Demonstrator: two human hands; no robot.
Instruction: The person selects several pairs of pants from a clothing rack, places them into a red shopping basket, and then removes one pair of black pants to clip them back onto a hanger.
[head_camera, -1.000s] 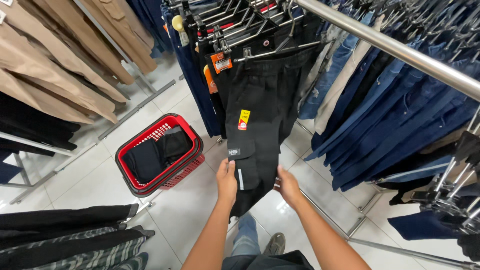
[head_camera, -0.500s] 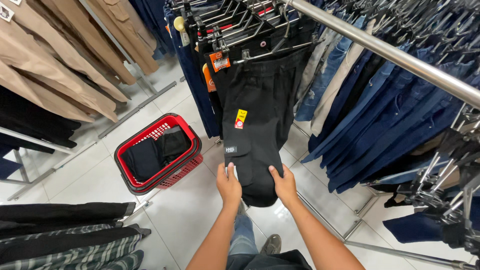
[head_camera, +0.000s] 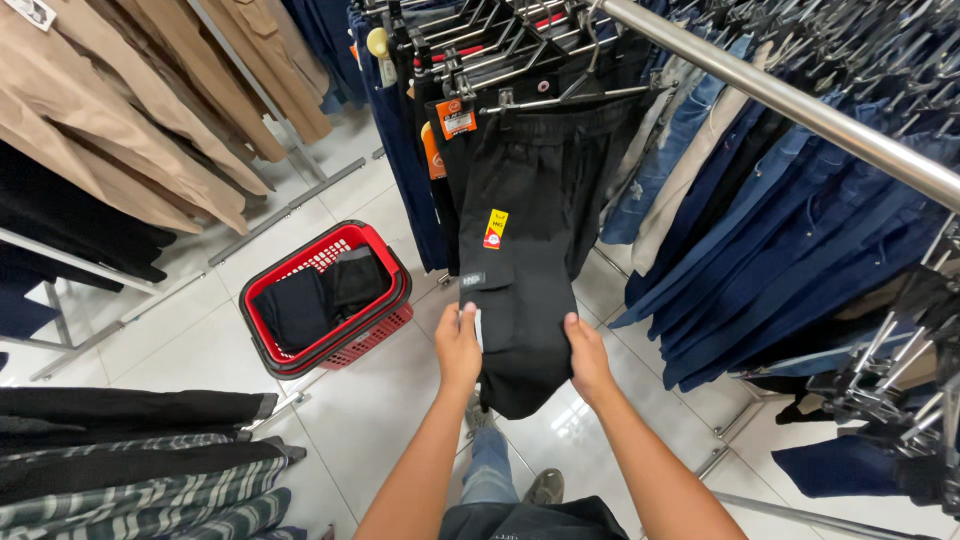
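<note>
Both my hands were on the black cargo trousers, which hung by the waistband from a clip hanger at the front of the rack. My left hand gripped the left edge of the lower leg, fingers closed on the fabric just below the side pocket. My right hand was clamped on the right edge at the same height, thumb on the front. The leg was spread flat between the two hands, hem hanging below them. A yellow tag sat on the thigh, an orange tag at the waistband.

A steel rail ran overhead to my right, with blue jeans hung beneath it. On the tiled floor to my left stood a red shopping basket holding dark folded clothes. Tan trousers hung on the far-left rack.
</note>
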